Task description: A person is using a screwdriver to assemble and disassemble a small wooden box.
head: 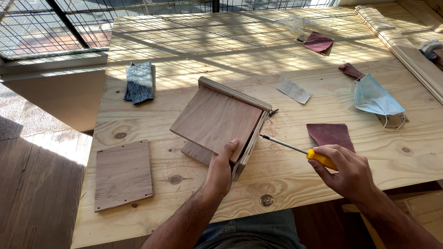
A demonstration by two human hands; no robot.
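Left hand (220,168) clamps the near edge of the wooden box (220,122) mid-surface, right hand (347,171) closed round the yellow-handled screwdriver (295,148), tip at the box's right side, where a slip could likely gouge wood or jab that thumb.

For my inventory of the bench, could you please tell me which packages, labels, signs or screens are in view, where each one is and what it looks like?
Crumpled clear plastic bag: the only wrapping, at the far edge of the pale plywood table, transparent and shapeless; contents cannot be told.
Labels, signs, screens: none visible, not even on the yellow-handled screwdriver in the right hand.
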